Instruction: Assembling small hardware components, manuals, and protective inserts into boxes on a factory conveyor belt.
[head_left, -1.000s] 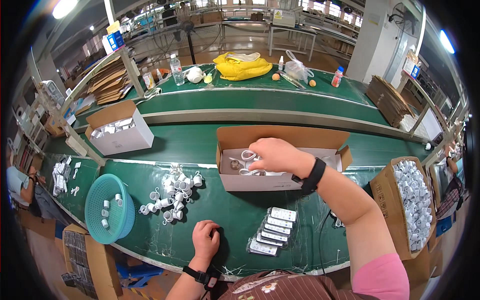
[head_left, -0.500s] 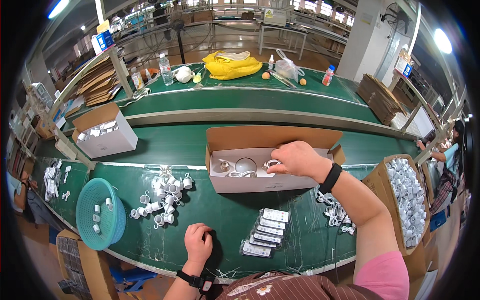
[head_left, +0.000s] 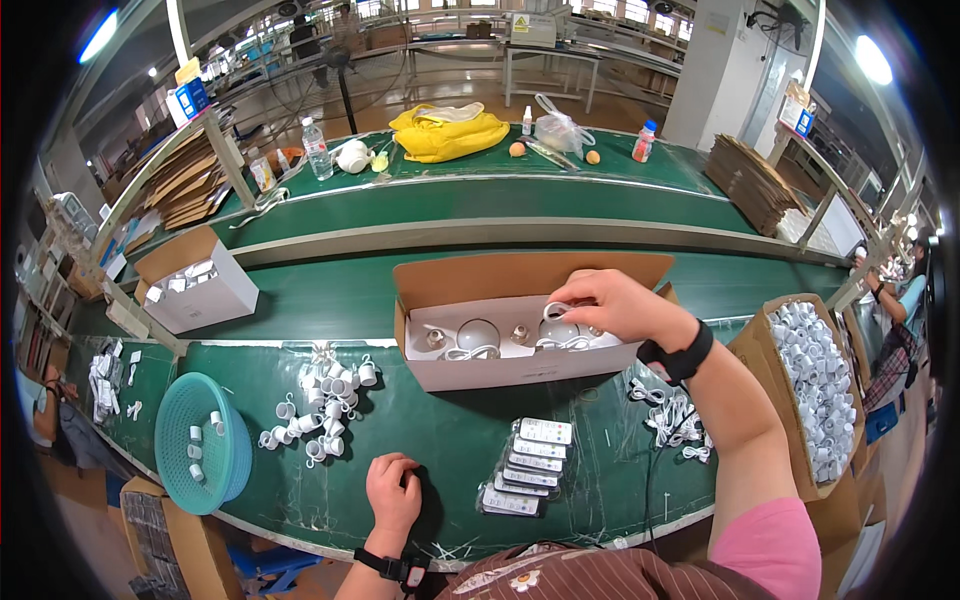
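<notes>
An open white carton (head_left: 480, 374) with a brown inner lid stands in front of me. Inside lie round white light bulbs (head_left: 478, 335), metal bulb bases and coiled white cables (head_left: 472, 352). My right hand (head_left: 605, 303) reaches over its front wall, fingers and thumb pinched on a white cable coil (head_left: 557, 311). Loosely curled, with nothing visible in it, my left hand (head_left: 393, 492) rests on the green table. Between my hands and nearer me, white remote controls (head_left: 535, 455) in clear bags lie in an overlapping stack.
White lamp-holder-like parts with hooks (head_left: 325, 405) lie in a pile beside a teal basket (head_left: 240, 455). More white cables (head_left: 675, 420) and a carton of white parts (head_left: 752, 345) are at right. A small white box (head_left: 215, 305) stands left. People work at both sides.
My right hand has moved slightly right along the carton, from the middle contents to a cable further right. The view has shifted a little. My left hand stays on the table.
</notes>
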